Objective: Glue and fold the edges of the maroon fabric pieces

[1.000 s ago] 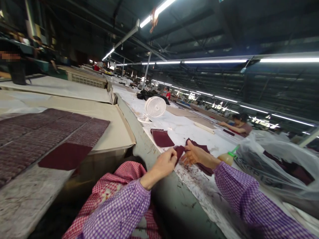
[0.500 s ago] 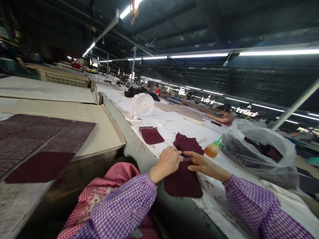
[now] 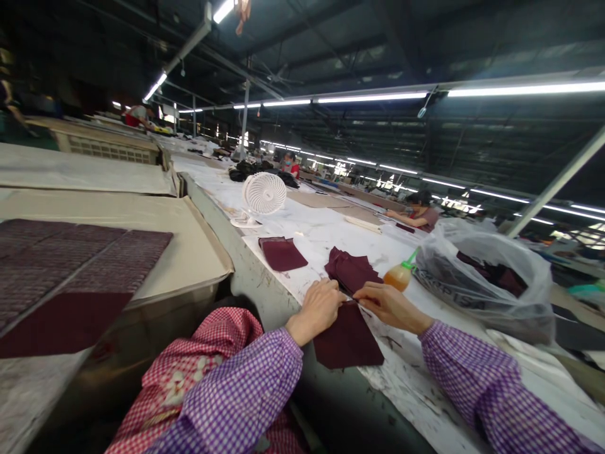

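A maroon fabric piece (image 3: 348, 340) with cut corners lies at the table's near edge and hangs slightly over it. Fingers curled, my left hand (image 3: 317, 310) is closed on its far left edge. My right hand (image 3: 393, 306) pinches the same far edge a little to the right, thumb against fingers. The exact fold under the fingertips is hidden. Just beyond my hands sits a fanned pile of maroon pieces (image 3: 353, 270). Farther left is a neater small stack of maroon pieces (image 3: 282, 253).
A squeeze bottle (image 3: 397, 276) of amber liquid with a green nozzle stands beyond my right hand. Right of it is a clear plastic bag (image 3: 491, 302) holding dark fabric. A white fan (image 3: 263, 193) stands farther back. Stacked maroon pieces (image 3: 70, 265) cover the left-hand table. Co-workers sit farther off.
My right hand's fingers have come together from a looser spread and now pinch the fabric's far edge. My left hand stays at that edge. The whole view has shifted slightly.
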A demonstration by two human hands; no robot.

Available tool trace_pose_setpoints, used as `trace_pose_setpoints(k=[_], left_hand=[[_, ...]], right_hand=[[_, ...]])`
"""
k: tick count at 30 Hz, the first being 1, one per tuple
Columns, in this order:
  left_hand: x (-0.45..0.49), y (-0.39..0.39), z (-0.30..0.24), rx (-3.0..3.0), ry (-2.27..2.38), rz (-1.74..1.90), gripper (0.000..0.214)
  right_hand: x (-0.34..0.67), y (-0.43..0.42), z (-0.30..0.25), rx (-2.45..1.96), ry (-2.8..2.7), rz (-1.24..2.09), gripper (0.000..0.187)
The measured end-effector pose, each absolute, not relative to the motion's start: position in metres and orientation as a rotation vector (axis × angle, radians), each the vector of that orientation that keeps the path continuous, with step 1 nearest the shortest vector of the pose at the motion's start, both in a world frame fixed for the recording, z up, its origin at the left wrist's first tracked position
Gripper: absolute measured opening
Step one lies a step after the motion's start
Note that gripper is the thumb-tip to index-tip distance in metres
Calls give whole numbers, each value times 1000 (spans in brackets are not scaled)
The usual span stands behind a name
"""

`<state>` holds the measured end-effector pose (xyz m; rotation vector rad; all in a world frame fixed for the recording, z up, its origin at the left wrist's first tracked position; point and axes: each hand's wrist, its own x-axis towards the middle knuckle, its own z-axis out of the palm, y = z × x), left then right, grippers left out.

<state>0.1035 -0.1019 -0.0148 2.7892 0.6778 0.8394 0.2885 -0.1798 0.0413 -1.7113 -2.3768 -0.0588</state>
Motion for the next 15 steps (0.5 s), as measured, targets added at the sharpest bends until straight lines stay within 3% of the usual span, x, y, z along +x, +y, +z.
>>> trace_pose_setpoints(k=[10,15], left_hand=[[103,-102,-18,2788,644,887,21],[101,-98,-20,2781,600,882,28]], right_hand=[[287,-179,34,-1772,-2375,-93,13],[282,-179,28,-1683,-2548,-470,20]])
